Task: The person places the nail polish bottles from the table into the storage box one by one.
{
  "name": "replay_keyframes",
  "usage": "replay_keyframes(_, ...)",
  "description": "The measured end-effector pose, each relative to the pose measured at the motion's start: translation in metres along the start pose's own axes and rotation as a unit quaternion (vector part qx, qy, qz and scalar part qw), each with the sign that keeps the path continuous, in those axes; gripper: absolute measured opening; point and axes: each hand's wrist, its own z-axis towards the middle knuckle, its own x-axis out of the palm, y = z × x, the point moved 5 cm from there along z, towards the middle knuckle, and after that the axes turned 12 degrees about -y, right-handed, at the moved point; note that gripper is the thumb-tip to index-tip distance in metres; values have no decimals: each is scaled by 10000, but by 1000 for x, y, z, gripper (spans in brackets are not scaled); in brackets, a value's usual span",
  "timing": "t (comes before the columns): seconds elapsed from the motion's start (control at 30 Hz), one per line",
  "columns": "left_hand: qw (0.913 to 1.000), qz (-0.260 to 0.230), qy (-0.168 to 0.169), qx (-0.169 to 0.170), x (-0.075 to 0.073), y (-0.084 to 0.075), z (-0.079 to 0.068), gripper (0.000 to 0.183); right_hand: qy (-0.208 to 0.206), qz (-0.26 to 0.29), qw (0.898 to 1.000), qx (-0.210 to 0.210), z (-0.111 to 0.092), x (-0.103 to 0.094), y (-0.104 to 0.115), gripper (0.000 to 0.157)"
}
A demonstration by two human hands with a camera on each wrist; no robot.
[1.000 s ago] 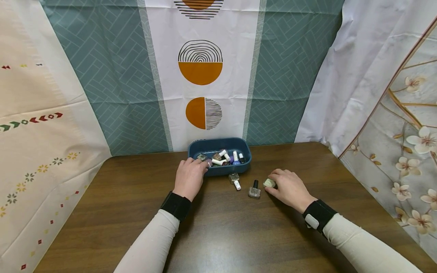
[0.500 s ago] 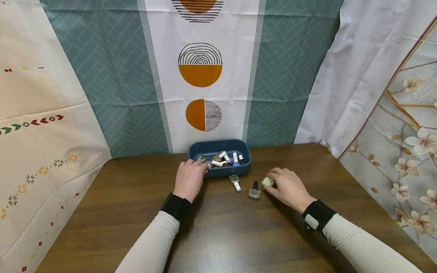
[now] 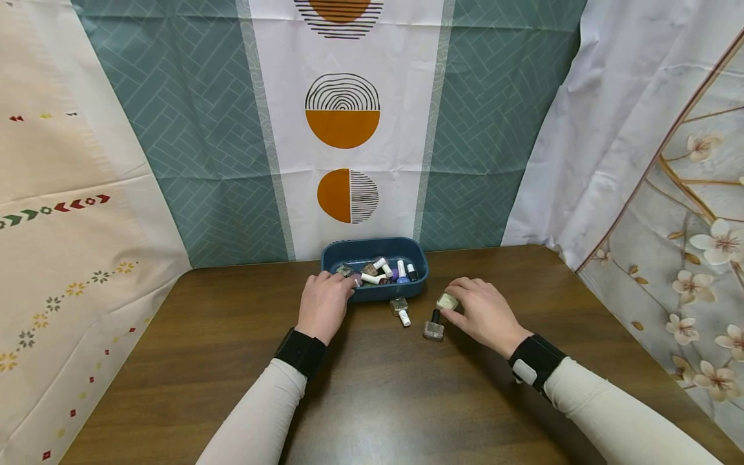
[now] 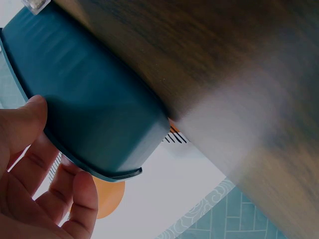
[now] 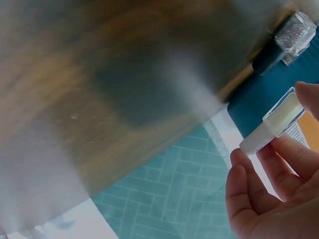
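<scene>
At the back of the table a dark blue plastic bin [image 3: 386, 294] holds several nail polish bottles. My left hand [image 3: 325, 300] grips its front left rim; the left wrist view has the thumb [image 4: 32, 114] against the outer wall and the fingers over the edge. My right hand [image 3: 481, 313] pinches a pale cream nail polish bottle [image 5: 283, 114] with a white cap, held between thumb and fingertips. Just below it in the head view lies a glittery nail polish bottle [image 3: 433, 330] with a black cap. A clear glittery bottle [image 3: 399, 306] with a white cap lies before the bin.
The brown wooden table [image 3: 372, 400] carries everything and runs back to a patterned curtain [image 3: 232, 161]. A cream cloth [image 3: 70, 271] hangs on the left and a floral cloth [image 3: 686, 278] on the right.
My right hand has moved left with the cream nail polish bottle, from beside the black-capped bottle to just behind it. The left hand has stayed on the bin.
</scene>
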Motion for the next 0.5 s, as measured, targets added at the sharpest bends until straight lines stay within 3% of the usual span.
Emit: replay_keyframes(0.5,10000,63,-51,42,1,2,-1,18,-95,150,9998,-122,27,0,19,40)
